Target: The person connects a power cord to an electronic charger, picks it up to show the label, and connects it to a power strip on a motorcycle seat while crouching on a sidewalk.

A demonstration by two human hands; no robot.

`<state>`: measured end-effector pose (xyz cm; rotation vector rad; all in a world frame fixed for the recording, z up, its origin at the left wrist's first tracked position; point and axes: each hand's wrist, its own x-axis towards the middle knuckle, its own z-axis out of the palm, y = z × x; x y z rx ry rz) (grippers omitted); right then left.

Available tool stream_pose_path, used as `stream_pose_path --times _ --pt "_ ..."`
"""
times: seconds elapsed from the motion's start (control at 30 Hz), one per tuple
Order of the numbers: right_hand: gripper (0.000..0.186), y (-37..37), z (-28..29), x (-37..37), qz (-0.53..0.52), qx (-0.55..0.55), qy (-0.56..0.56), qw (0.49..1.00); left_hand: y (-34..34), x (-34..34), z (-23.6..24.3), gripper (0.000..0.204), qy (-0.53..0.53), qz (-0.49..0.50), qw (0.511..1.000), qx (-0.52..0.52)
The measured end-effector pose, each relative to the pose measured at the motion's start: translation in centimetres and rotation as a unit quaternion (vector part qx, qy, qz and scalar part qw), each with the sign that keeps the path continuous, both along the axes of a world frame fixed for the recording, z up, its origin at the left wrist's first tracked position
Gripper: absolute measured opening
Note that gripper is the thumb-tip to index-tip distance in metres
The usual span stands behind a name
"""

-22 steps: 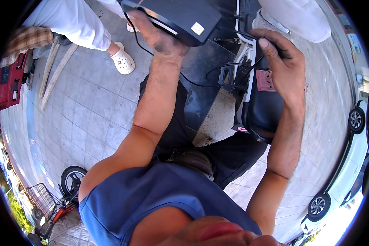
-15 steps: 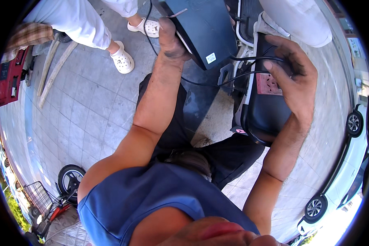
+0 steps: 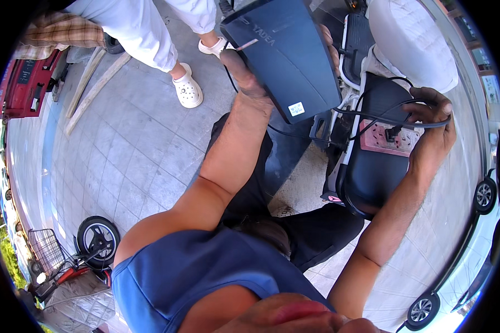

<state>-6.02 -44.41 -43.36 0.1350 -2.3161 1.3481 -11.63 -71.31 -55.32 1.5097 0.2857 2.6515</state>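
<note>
A flat black case (image 3: 289,61) with a small white label is tilted at the top centre. My left hand (image 3: 250,77) is closed on its left edge, thumb along the side. Another person's fingers (image 3: 329,47) are at the case's right edge. My right hand (image 3: 434,119) is closed round black cables (image 3: 394,114), which loop between it and the case. Below the cables, a worn pinkish power strip (image 3: 380,139) lies on a black scooter seat (image 3: 372,180). A black plug (image 3: 393,133) sits in the strip, next to my right hand.
A person in white trousers and white clogs (image 3: 188,91) stands at the upper left, near wooden strips (image 3: 89,91) on the paving. A bicycle wheel and basket (image 3: 49,252) are at lower left. A white car (image 3: 455,277) stands at right. A white-clothed part (image 3: 414,39) is beyond the seat.
My right hand has moved right, away from over the power strip, carrying the cables. The plug in the strip now shows. The whole view has shifted, and more of the case is visible.
</note>
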Motion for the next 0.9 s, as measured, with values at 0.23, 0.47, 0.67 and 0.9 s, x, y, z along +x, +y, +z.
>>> stream_pose_path --times 0.23,0.47,0.67,0.9 --pt "0.063 0.5 -0.8 -0.6 0.106 0.071 0.231 0.964 1.8 3.5 3.6 0.134 -0.197 0.059 0.978 -0.032" --pt "0.042 3.1 1.9 0.1 -0.062 0.264 0.445 0.854 1.3 0.7 1.6 0.124 -0.111 0.051 0.991 0.054" --pt "0.030 7.1 2.5 2.1 -0.324 0.382 0.460 0.733 -0.1 1.5 1.5 0.101 -0.282 0.182 0.941 0.048" --pt "0.018 8.9 1.8 1.8 -0.202 0.085 0.243 0.945 0.4 1.6 1.4 0.108 -0.228 0.096 0.966 0.073"
